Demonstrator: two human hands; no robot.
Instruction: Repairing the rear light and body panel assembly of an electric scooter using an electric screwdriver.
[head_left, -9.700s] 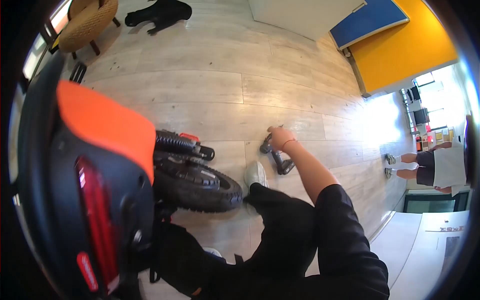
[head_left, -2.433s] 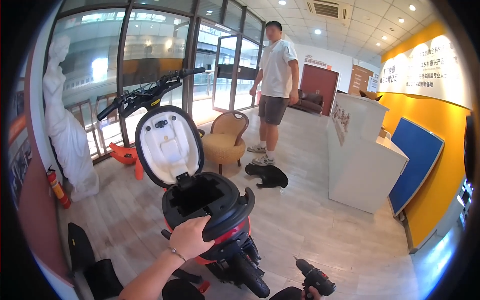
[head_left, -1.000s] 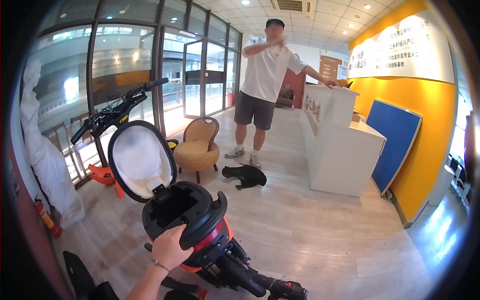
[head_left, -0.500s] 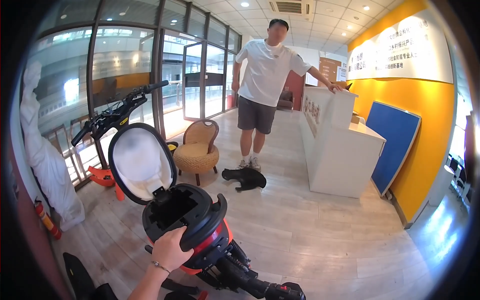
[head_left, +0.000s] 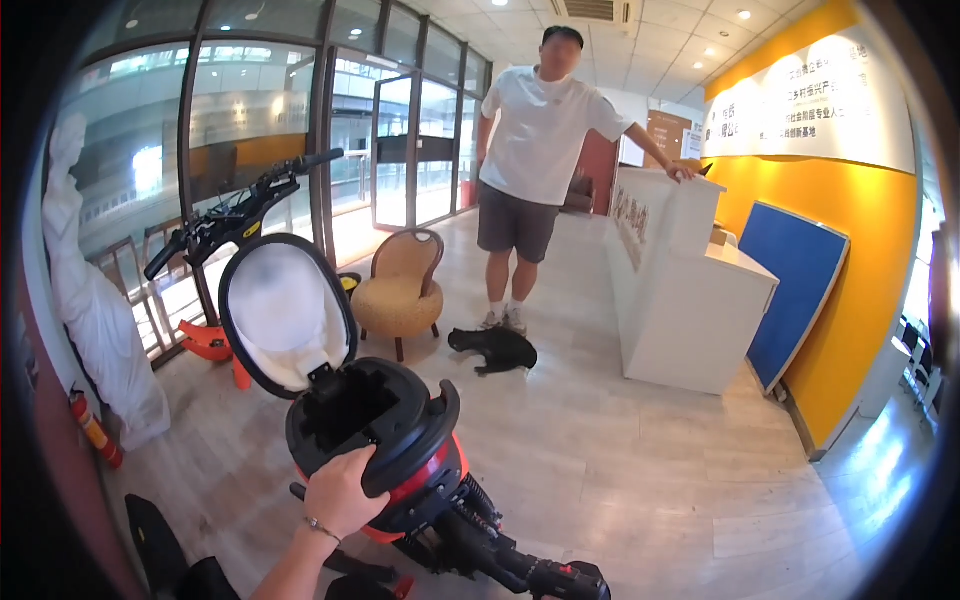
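Observation:
My left hand [head_left: 347, 492] grips the near rim of the storage compartment [head_left: 345, 415] on an orange and black scooter [head_left: 458, 455]. Its fingers curl over the rim and its thumb lies along the outside, above the red tail lamp [head_left: 415, 480]. The raised seat [head_left: 287, 315] leans back on its hinge, pale lining showing. Inside, the compartment is dark, so its contents are hidden. A curved black grab rail [head_left: 440, 415] rises beside the compartment. Lower down are a coil spring [head_left: 482, 500] and a black handlebar grip [head_left: 565, 578] with a red button. My right hand is out of view.
A person [head_left: 535, 150] stands ahead with one hand on the white reception counter [head_left: 675, 280]. Near that person's feet lies a black shape [head_left: 495, 350] I cannot identify. A wicker chair [head_left: 400, 295], handlebars [head_left: 240, 215], a white statue [head_left: 95, 290] and a fire extinguisher [head_left: 97, 430] stand leftward.
The view has shifted slightly, so the room sits a little farther right in it. My left hand keeps its hold on the compartment rim, and the seat stays raised.

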